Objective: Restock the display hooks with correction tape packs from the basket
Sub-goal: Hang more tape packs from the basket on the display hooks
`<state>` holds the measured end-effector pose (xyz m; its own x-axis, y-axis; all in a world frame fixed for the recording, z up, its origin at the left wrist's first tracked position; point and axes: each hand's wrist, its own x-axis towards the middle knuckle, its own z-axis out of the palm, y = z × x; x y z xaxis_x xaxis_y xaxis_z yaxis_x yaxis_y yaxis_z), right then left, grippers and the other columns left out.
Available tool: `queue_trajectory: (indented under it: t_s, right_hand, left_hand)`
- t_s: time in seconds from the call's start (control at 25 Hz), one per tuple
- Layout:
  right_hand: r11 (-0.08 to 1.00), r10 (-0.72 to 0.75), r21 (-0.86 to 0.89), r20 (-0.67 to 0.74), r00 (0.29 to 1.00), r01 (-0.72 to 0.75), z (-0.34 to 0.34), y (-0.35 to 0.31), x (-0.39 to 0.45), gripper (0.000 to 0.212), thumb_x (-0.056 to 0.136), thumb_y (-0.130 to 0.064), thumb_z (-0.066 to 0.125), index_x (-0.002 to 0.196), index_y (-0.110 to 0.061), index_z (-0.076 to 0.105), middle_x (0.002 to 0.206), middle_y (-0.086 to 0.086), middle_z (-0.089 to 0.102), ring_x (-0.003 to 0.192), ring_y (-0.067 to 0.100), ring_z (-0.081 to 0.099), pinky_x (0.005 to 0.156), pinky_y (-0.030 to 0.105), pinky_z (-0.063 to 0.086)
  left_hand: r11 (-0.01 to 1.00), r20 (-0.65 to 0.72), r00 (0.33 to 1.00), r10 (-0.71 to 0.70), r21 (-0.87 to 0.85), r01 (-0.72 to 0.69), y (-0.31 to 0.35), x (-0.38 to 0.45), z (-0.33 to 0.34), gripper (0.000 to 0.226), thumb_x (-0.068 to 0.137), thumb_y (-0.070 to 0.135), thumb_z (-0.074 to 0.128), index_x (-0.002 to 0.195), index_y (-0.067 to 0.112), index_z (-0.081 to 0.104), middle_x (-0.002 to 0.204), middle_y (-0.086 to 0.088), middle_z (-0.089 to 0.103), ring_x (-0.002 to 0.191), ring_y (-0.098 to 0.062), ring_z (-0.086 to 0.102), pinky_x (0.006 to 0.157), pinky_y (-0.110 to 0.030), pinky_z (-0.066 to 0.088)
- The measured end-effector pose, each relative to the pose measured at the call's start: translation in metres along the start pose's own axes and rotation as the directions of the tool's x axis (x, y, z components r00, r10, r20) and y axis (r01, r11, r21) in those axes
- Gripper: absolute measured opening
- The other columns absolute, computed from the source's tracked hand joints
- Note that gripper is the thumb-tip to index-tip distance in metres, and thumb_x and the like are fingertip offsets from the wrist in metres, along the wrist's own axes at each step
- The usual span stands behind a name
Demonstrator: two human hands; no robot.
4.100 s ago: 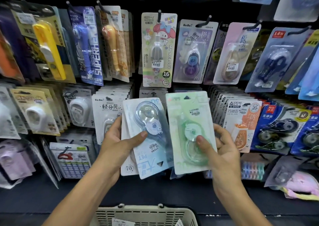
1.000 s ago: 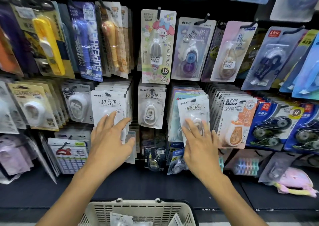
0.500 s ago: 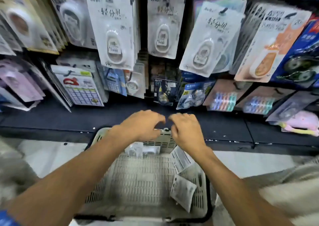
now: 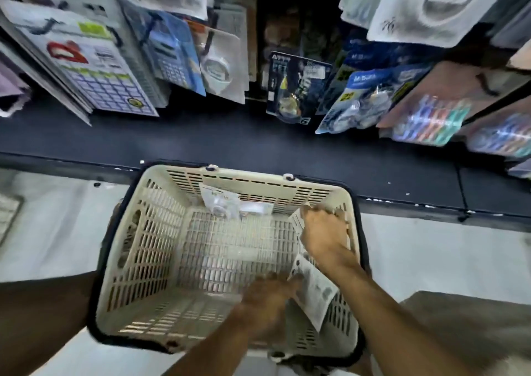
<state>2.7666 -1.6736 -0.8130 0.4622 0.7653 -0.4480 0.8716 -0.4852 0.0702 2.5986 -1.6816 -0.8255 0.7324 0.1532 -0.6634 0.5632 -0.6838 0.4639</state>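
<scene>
Below me on the floor stands the cream plastic basket (image 4: 290, 187). One correction tape pack (image 4: 220, 201) leans on its far wall. Two more stand along the right wall: an upper pack (image 4: 297, 222) and a lower pack (image 4: 314, 293). My right hand (image 4: 324, 233) is inside the basket at the right wall, its fingers curled on the upper pack's top edge. My left hand (image 4: 265, 299) reaches in from below. Its blurred fingertips are at the lower pack's corner, and its grip cannot be made out. The display hooks above hold hanging packs (image 4: 425, 4).
A dark shelf ledge (image 4: 230, 142) runs just beyond the basket. Above it hang calculators (image 4: 106, 73), a blue pack (image 4: 290, 88) and coloured refill packs (image 4: 428, 119). Pale floor lies on both sides. Grey cloth (image 4: 465, 332) is at lower right.
The view has tipped further down over the basket. Both hands have gone from its far rim down inside, toward the packs on the right wall. Four seconds ago each hand held a pack at the hooks.
</scene>
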Motion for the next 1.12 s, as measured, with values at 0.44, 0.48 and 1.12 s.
queue_trajectory:
  t_s: [0.44, 0.48, 1.12]
  right_hand:
    - [0.840, -0.095, 0.520, 0.415, 0.905, -0.151, -0.021, 0.008, 0.023, 0.038, 0.101, -0.025, 0.042, 0.129, -0.013, 0.065, 0.146, 0.011, 0.056, 0.131, 0.028, 0.052, 0.105, 0.035, 0.041]
    - [0.848, -0.139, 0.512, 0.461, 0.876, -0.134, -0.024, 0.010, 0.023, 0.036, 0.100, -0.021, 0.046, 0.127, -0.008, 0.065, 0.142, 0.012, 0.058, 0.130, 0.028, 0.052, 0.104, 0.034, 0.040]
    - [0.513, -0.324, 0.846, 0.348, 0.880, -0.146, -0.099, 0.028, -0.015, 0.020, 0.085, -0.011, 0.079, 0.075, 0.000, 0.065, 0.054, 0.012, 0.046, 0.043, 0.017, 0.052, 0.043, 0.017, 0.045]
  left_hand:
    - [0.898, -0.045, 0.998, -0.052, -0.440, 0.026, 0.004, 0.054, -0.012, 0.025, 0.097, 0.044, 0.052, 0.110, 0.031, 0.068, 0.131, -0.003, 0.060, 0.102, -0.020, 0.065, 0.085, -0.042, 0.057]
    - [0.797, -0.002, 0.985, -0.170, -0.589, 0.136, 0.000, 0.052, -0.011, 0.027, 0.096, 0.052, 0.054, 0.095, 0.029, 0.070, 0.111, -0.001, 0.067, 0.090, -0.014, 0.066, 0.079, -0.038, 0.056]
    - [-0.072, 0.030, 0.847, -0.531, -0.997, -0.010, -0.106, -0.025, -0.015, 0.020, 0.089, -0.004, 0.068, 0.107, 0.002, 0.074, 0.102, -0.014, 0.079, 0.084, -0.026, 0.076, 0.069, -0.033, 0.060]
